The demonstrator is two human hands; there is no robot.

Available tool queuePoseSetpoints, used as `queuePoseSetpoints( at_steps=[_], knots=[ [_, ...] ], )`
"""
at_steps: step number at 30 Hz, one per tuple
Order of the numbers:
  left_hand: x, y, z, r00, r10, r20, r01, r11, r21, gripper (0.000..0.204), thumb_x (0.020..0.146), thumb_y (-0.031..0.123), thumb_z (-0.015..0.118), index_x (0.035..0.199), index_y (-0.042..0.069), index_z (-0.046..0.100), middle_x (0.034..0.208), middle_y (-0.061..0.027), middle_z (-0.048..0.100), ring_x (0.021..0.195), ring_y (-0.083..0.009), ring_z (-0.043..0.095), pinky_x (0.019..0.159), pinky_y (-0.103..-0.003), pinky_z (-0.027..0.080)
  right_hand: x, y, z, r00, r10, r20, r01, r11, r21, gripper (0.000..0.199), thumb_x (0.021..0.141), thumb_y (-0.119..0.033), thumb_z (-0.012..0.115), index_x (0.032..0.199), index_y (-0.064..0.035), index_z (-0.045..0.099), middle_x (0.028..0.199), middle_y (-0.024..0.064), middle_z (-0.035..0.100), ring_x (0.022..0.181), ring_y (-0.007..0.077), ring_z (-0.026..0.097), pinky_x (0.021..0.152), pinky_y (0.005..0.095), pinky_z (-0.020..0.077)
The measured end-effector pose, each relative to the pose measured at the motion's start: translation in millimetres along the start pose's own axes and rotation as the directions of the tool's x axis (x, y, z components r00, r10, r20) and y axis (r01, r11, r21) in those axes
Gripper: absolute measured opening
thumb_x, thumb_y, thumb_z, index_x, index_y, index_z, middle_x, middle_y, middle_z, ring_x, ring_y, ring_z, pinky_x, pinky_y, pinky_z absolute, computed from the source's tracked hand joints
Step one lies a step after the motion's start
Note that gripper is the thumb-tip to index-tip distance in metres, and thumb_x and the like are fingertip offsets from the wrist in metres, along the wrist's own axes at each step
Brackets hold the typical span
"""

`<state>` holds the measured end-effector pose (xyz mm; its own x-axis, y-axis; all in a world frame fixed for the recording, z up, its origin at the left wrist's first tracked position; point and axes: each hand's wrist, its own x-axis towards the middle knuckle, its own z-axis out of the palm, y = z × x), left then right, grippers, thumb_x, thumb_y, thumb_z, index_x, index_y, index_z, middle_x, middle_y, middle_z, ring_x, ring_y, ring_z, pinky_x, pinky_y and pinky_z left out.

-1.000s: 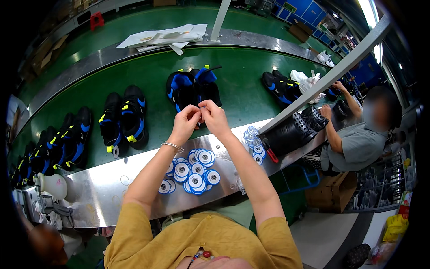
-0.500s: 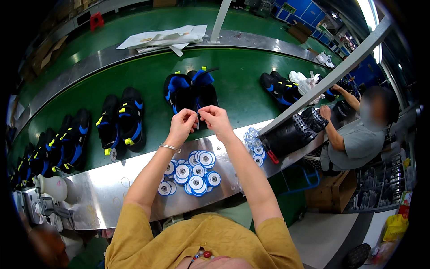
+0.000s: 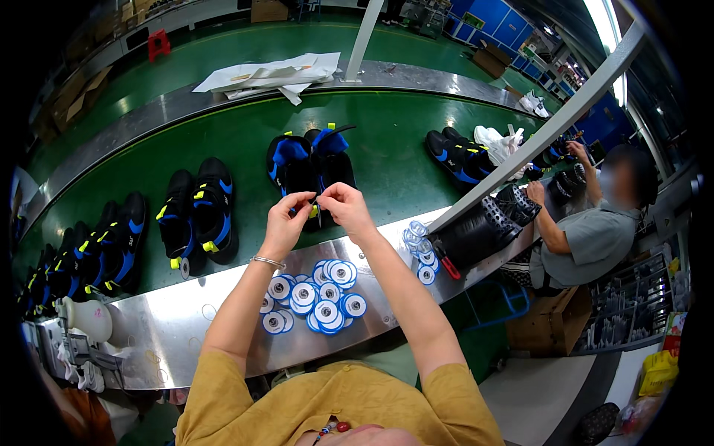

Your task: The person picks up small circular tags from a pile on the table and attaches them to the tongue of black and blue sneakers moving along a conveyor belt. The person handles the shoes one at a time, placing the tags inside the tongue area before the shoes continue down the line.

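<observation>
My left hand and my right hand meet fingertip to fingertip, both in a pinch, at the near heel end of a pair of black and blue shoes. What they pinch is too small to make out. A yellow heel tab and a thin pale edge show just below the fingertips. Between my forearms, a pile of round white tags with blue rims lies on the metal ledge. Left of my hands stands another pair of shoes, with a round tag at one heel.
More black and blue shoes line the green belt at left. Clear round pieces and a red-handled tool lie right, beside black boots. A slanted post stands before a co-worker. White sheets lie on the far ledge.
Both hands have shifted slightly left and stay together in a pinch at the heel. The whole view has tilted a little. The co-worker's far hand has moved outward.
</observation>
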<state>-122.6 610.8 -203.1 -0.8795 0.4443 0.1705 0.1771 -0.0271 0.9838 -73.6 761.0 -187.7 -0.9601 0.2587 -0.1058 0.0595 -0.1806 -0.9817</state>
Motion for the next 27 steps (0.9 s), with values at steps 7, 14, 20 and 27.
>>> queuePoseSetpoints(
  at_steps=[7,14,20,27],
  knots=[
    [-1.7,1.4,-6.6,0.996,0.054,0.068,-0.061,0.992,0.111,0.029,0.081,0.000,0.063,0.109,0.006,0.065,0.080,-0.0024,0.058,0.075,-0.0113,0.054,0.068,-0.023,0.046,1.4,4.8,-0.7,0.995,-0.049,0.089,0.060,0.989,-0.136,0.007,0.080,-0.011,0.065,0.078,-0.0067,0.060,0.066,-0.0039,0.054,0.054,0.0027,0.043,0.045,0.0186,0.0303],
    [-2.9,4.9,-11.7,0.994,0.054,0.094,-0.067,0.988,0.138,0.031,0.080,0.001,0.064,0.111,0.006,0.065,0.082,-0.0023,0.059,0.077,-0.0117,0.054,0.070,-0.024,0.046,-0.8,-3.1,-0.3,0.995,0.090,0.045,-0.090,0.996,-0.013,0.007,0.079,-0.011,0.067,0.078,-0.0074,0.060,0.066,-0.0042,0.053,0.055,0.0029,0.043,0.046,0.0188,0.0305],
    [-1.4,3.8,-14.0,0.991,0.051,0.126,-0.068,0.989,0.132,0.034,0.080,0.001,0.064,0.113,0.007,0.064,0.083,-0.0014,0.060,0.079,-0.0106,0.054,0.074,-0.024,0.045,3.1,4.4,0.6,0.991,0.007,0.136,0.007,0.994,-0.105,0.008,0.079,-0.011,0.068,0.078,-0.0081,0.060,0.066,-0.0044,0.052,0.056,0.0030,0.043,0.046,0.0188,0.0302],
    [-3.5,-5.6,-15.9,0.993,-0.035,0.111,0.039,0.998,-0.040,0.036,0.082,0.004,0.065,0.118,0.004,0.060,0.084,-0.0008,0.063,0.077,-0.0082,0.055,0.072,-0.023,0.045,-2.1,-0.7,3.0,0.985,0.090,0.146,-0.072,0.990,-0.123,0.008,0.079,-0.010,0.067,0.078,-0.0067,0.060,0.067,-0.0038,0.053,0.058,0.0033,0.044,0.048,0.0187,0.0315]
  ],
)
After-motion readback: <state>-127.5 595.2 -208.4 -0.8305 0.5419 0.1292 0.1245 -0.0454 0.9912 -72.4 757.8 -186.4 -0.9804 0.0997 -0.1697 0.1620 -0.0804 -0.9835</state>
